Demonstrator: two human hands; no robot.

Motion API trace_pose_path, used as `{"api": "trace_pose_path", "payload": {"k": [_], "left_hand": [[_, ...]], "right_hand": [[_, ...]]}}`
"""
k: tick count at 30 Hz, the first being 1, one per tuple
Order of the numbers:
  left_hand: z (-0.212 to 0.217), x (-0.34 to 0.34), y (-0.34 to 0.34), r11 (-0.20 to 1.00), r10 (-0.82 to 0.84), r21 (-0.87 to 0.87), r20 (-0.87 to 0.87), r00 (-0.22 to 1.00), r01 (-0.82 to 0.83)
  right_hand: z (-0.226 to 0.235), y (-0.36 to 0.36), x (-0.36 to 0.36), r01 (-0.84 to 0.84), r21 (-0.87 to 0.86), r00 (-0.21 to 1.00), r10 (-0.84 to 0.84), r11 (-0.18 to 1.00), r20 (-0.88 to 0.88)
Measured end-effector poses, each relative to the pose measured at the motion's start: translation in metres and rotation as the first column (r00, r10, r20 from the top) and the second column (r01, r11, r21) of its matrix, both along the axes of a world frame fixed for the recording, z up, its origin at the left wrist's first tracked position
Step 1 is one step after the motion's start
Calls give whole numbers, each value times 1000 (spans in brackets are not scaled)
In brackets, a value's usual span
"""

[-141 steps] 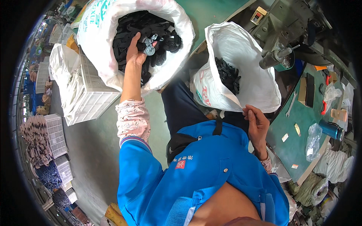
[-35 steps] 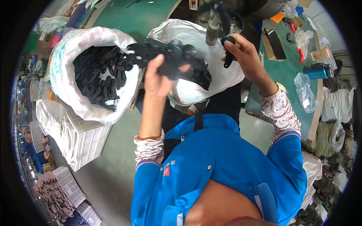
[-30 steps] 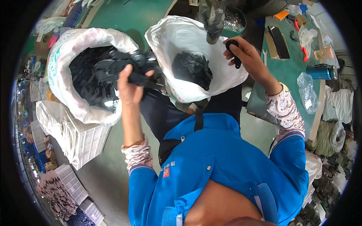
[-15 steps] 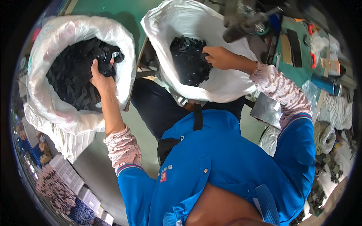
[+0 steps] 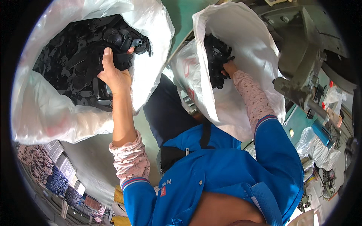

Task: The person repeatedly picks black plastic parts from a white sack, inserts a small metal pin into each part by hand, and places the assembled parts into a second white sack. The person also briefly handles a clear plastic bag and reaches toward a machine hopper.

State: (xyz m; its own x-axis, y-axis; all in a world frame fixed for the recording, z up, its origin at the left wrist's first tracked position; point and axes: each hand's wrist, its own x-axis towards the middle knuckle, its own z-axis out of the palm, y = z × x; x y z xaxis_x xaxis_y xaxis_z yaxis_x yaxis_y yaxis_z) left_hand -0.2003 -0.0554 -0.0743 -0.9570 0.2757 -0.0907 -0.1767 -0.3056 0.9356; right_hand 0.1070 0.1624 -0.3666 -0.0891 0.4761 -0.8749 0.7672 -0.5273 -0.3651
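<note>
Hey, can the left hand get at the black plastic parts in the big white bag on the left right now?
Probably yes. The left hand is already inside the open mouth of the left white bag, fingers closed around some of the black parts. Nothing covers the pile.

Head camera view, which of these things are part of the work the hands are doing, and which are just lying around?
In the work:
left hand gripping black plastic parts
left white sack holding them
right hand reaching into right white sack
black parts there

Lying about:
grey machine
blue bottle
white crates
</note>
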Motion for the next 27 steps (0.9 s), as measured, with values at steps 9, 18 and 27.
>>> {"api": "trace_pose_path", "payload": {"k": [9,18,27], "left_hand": [[-3,-2,-1,997,-5,-80,-27,1000,3],[-7,-3,1,1000,-15,10,-101,995,16],[-9,-11,16,985,-27,173,4,1000,25]], "right_hand": [[-143,-36,31,-482,393,849,308,783,429],[-72,-24,-10,-328,327,927,236,886,293],[97,5,-58,-354,526,887,457,773,-74]]}}
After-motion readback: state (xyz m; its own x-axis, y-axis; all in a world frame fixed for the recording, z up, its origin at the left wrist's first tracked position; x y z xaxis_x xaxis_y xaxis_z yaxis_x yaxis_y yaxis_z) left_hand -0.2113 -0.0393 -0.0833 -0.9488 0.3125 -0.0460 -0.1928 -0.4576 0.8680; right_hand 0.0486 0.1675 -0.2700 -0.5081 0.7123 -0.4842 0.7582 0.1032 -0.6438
